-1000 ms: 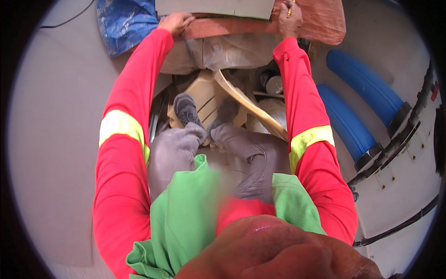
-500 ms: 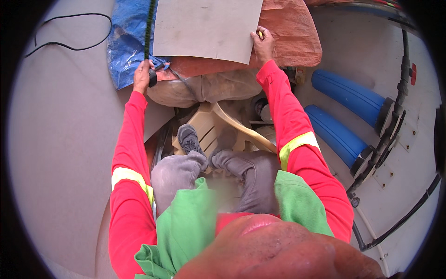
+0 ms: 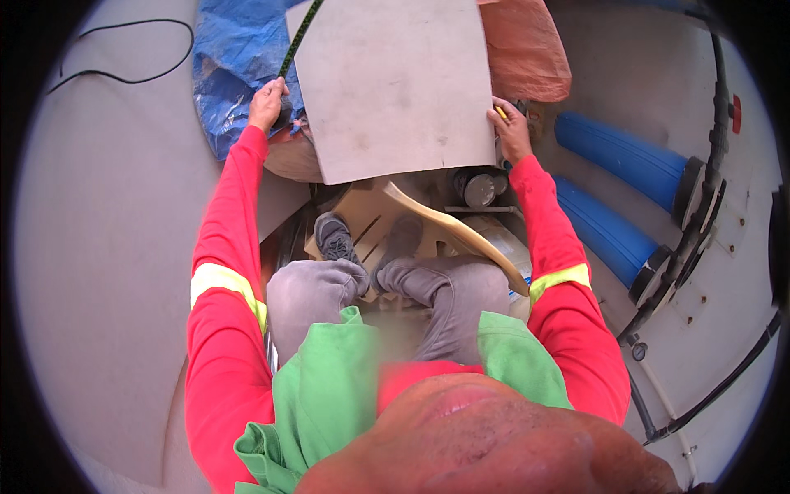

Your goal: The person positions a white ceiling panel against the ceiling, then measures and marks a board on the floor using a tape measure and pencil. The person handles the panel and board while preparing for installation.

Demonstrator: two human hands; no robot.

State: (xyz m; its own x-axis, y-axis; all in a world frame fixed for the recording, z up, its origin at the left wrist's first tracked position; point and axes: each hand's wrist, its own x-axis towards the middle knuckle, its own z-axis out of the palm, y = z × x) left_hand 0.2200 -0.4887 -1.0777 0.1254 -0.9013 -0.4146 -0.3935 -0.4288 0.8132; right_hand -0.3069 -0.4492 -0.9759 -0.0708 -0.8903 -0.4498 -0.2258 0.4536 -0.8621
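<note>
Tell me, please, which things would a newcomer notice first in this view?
The large pale sheet at top centre stands out first, with the right hand beside its right edge. Two bright blue cylinders are at the right. At upper left, the left hand holds a dark green tape.

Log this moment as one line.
left hand: holds measuring tape, blade out | right hand: holds yellow pencil at right edge of gray sheet | sheet: overlaps blue tarp, orange tarp

No legible text, no readable numbers, tape measure [image 3: 299,38] markings too small
</note>
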